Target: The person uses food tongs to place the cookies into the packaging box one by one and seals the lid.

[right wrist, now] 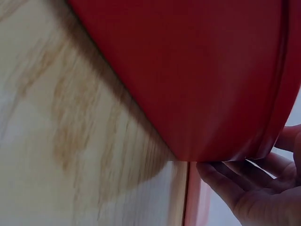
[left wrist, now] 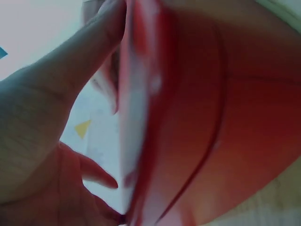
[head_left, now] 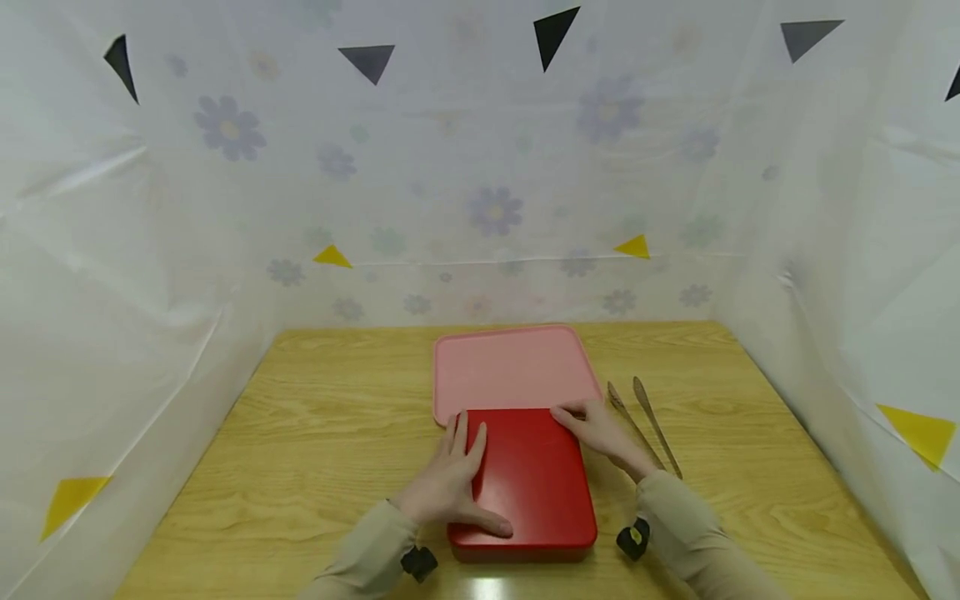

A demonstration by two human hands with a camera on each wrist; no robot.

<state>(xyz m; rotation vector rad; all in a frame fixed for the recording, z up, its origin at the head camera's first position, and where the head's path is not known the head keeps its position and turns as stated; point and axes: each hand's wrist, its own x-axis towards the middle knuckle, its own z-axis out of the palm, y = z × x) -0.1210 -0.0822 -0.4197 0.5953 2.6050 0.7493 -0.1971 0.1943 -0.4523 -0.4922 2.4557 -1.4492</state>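
Observation:
A red rectangular box [head_left: 529,553] lies at the near middle of the table, with its smooth red lid [head_left: 536,483] on top. A seam runs round the side below the rim in both wrist views. My left hand [head_left: 444,487] rests spread over the lid's left side, fingers towards the far left corner and thumb lying flat near the front. At the far right corner my right hand [head_left: 597,429] grips the lid, thumb on top and fingers [right wrist: 218,183] bent against the far side. The box's inside is hidden.
Behind the box lies a pink tray [head_left: 513,371], touching or nearly touching its far edge. Metal tongs [head_left: 651,417] lie to the right, beside the right forearm. White sheeting [head_left: 495,167] printed with flowers walls the wooden table [head_left: 322,417] at the back and sides.

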